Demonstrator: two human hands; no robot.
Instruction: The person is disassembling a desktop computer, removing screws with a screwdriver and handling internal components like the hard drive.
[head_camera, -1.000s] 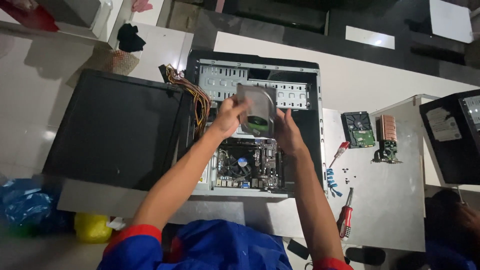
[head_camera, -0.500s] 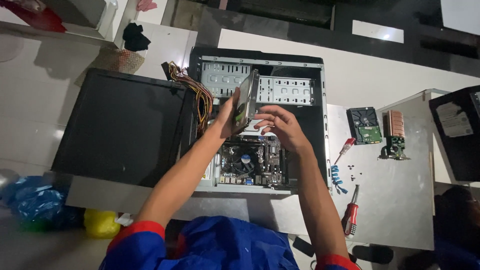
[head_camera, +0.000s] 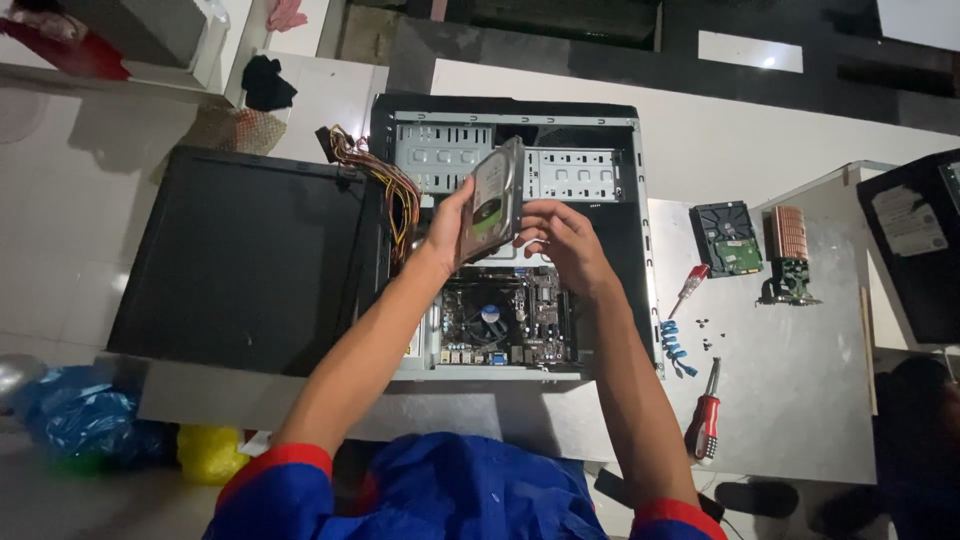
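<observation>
The left hand (head_camera: 452, 222) gripped the hard drive (head_camera: 493, 200) on edge above the open computer case (head_camera: 628, 230); the right hand (head_camera: 565, 240), fingers loose, steadied it (a slip could strike the motherboard (head_camera: 505, 320) below).

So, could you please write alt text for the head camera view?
A person's left hand holds a hard drive on edge over an open computer case, the right hand touching it. A second drive, screwdrivers and screws lie to the right.
</observation>
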